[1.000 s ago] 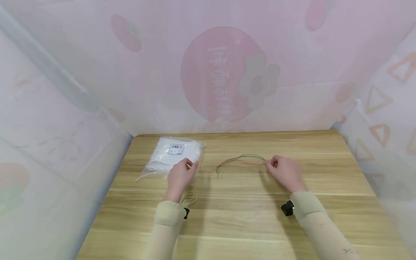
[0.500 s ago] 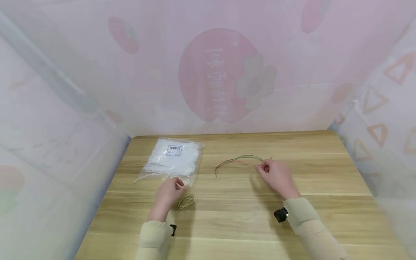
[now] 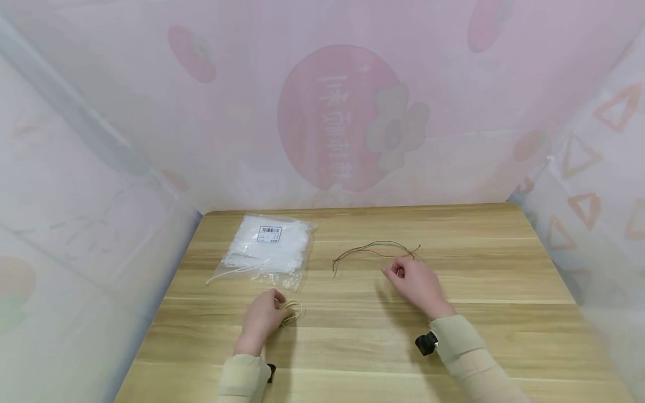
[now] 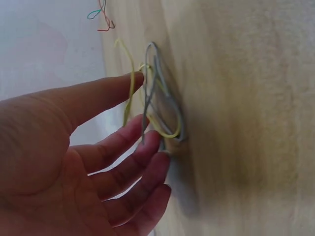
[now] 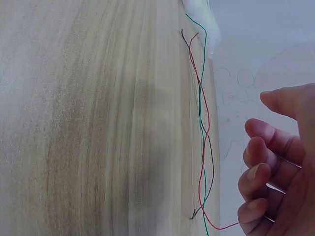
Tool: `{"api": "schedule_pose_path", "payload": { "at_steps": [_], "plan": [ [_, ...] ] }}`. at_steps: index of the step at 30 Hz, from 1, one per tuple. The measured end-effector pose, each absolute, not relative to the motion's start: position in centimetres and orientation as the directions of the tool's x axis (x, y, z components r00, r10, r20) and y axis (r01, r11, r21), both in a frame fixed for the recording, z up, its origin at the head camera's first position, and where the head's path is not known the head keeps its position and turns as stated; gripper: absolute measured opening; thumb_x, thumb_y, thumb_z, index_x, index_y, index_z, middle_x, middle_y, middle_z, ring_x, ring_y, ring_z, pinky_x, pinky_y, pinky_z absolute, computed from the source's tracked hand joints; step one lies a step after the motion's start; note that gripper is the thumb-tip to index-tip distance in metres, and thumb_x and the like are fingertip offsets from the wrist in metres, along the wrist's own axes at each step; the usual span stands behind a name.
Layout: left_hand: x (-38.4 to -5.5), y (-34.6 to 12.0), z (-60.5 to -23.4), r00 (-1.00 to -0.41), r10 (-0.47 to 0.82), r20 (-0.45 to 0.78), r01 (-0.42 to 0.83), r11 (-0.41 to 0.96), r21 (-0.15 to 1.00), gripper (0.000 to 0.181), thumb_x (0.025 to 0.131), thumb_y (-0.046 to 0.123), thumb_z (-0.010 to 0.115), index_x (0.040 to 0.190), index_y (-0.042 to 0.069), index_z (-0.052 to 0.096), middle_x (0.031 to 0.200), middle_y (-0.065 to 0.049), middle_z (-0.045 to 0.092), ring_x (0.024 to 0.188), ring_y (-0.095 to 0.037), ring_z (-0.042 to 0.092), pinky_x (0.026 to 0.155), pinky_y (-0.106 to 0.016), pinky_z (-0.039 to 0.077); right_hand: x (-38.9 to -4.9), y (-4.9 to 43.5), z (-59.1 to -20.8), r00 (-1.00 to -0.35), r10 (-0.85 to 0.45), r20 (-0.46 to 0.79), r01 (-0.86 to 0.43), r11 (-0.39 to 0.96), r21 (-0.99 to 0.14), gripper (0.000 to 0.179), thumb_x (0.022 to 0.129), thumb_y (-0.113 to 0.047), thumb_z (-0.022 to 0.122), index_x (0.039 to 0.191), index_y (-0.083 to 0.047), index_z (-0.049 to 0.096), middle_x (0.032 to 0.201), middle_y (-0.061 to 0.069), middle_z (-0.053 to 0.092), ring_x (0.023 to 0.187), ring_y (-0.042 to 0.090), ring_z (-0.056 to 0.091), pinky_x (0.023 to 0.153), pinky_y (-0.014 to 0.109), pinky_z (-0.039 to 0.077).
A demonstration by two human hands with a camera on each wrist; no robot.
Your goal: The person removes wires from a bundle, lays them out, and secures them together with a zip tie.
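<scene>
My left hand [image 3: 262,316] is at a small coil of yellow and grey wire [image 3: 292,312] on the table, left of the middle. In the left wrist view the thumb and fingertips [image 4: 152,140] reach the loops of the wire coil [image 4: 179,113], with a gap between thumb and fingers. My right hand [image 3: 417,284] hovers just in front of some thin red, green and black wires [image 3: 375,243]. In the right wrist view those wires [image 5: 202,128] lie apart from the loosely bent fingers [image 5: 256,152], and that hand holds nothing.
A clear plastic bag of white strips [image 3: 269,246], with a barcode label, lies at the back left of the wooden table [image 3: 353,347]. One white strip [image 3: 227,274] sticks out of it. Printed curtains [image 3: 242,129] surround the back and sides.
My left hand has come from the bag's front corner down to the yellow and grey coil. The right hand has let go of the thin wires and drawn back toward the front left.
</scene>
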State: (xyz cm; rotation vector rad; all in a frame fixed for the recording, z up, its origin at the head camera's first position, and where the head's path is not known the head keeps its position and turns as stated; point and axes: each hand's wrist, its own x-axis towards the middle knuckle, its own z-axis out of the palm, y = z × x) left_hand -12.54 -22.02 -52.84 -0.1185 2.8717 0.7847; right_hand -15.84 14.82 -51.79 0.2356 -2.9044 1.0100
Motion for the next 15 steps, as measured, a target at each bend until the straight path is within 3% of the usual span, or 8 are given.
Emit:
{"api": "schedule_pose_path", "payload": {
  "at_steps": [9, 15],
  "plan": [
    [-12.72, -21.33, -53.51, -0.987, -0.061, -0.146, -0.126, 0.862, 0.491, 0.011, 0.087, 0.016, 0.078, 0.089, 0.009, 0.07, 0.083, -0.001, 0.067, 0.077, -0.021, 0.062, 0.072, -0.044, 0.051, -15.66, 14.52, -52.01, -0.988, -0.129, 0.079, -0.15, 0.761, -0.631, 0.03, 0.098, -0.036, 0.068, 0.075, -0.019, 0.06, 0.061, -0.006, 0.051, 0.054, 0.014, 0.045, 0.049, 0.032, 0.035],
    [-12.79, -21.07, -53.83, -0.991, -0.042, -0.13, -0.101, 0.865, 0.491, 0.01, 0.089, 0.014, 0.077, 0.084, 0.01, 0.069, 0.082, -0.001, 0.066, 0.075, -0.021, 0.061, 0.071, -0.043, 0.051, -15.53, 14.37, -52.13, -0.99, -0.127, 0.067, -0.14, 0.758, -0.637, 0.03, 0.099, -0.037, 0.068, 0.076, -0.019, 0.061, 0.062, -0.005, 0.051, 0.055, 0.014, 0.044, 0.049, 0.032, 0.035]
  ]
}}
